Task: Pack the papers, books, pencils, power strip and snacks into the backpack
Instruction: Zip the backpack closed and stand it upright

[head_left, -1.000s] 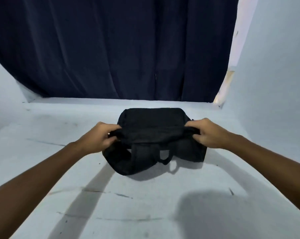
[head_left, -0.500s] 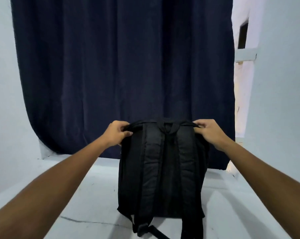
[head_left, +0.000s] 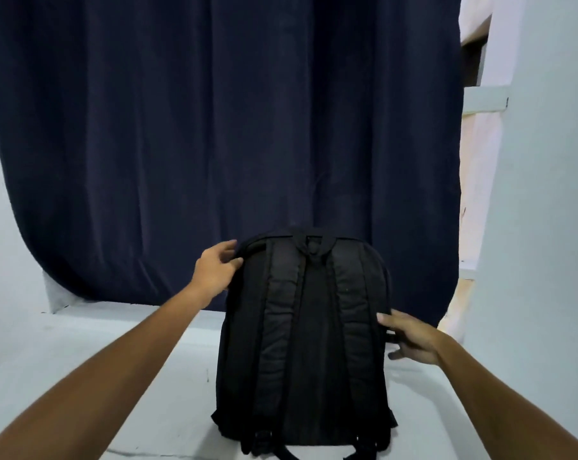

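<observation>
Steadying the backpack (head_left: 305, 343) upright on the white table (head_left: 81, 360), straps facing me, in front of the dark curtain (head_left: 214, 127); my left hand (head_left: 216, 272) rests loose-fingered at the backpack's upper left corner; my right hand (head_left: 410, 338) touches its right side, fingers spread, gripping nothing; packing hasn't begun, I judge; next I'd turn the backpack and find its zipper; nothing to pack shows beside it.

The scene is seen through a single wide-angle head-worn camera, aimed forward and slightly down from close behind the upright backpack (head_left: 305, 343), whose strap side is turned toward the lens, with both forearms entering from the lower corners and the dark curtain (head_left: 214, 127) filling the background.
</observation>
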The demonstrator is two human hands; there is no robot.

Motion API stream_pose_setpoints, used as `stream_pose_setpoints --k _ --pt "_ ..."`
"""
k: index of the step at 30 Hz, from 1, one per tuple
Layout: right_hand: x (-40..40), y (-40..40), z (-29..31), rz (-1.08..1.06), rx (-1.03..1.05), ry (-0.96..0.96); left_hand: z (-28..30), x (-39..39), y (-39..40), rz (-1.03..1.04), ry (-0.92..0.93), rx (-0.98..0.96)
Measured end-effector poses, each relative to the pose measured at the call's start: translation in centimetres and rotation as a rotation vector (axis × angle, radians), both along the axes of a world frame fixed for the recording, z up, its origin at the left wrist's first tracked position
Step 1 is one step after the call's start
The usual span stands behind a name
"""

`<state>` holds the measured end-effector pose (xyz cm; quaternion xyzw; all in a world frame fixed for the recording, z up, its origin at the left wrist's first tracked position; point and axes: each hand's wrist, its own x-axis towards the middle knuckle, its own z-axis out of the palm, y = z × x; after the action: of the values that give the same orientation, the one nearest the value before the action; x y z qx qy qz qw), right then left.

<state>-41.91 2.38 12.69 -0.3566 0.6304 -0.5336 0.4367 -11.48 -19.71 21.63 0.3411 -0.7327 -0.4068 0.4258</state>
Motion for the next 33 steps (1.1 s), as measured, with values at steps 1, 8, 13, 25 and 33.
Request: stream_pose_setpoints --k 1,8,13,25,33 --pt "0.2 -0.4 -0.6 -0.019 -0.034 -0.023 -0.8 0.0 1.1 0.068 0.045 -0.049" --pt "2.8 -2.4 -0.6 -0.290 -0.260 -0.062 -8.5 -0.9 12.2 0.146 -0.080 -0.970" --pt "4.0 -2.1 -0.1 -0.379 -0.262 -0.028 -12.8 -0.9 14.6 -0.167 -0.243 -0.714" --pt "10.9 1.5 5.2 -0.029 -0.027 0.348 -11.8 -0.7 11.2 -0.432 -0.126 0.305" --pt "19.3 -2.4 5.8 0.065 -0.059 0.072 -12.6 2.8 14.9 0.045 -0.188 -0.417"
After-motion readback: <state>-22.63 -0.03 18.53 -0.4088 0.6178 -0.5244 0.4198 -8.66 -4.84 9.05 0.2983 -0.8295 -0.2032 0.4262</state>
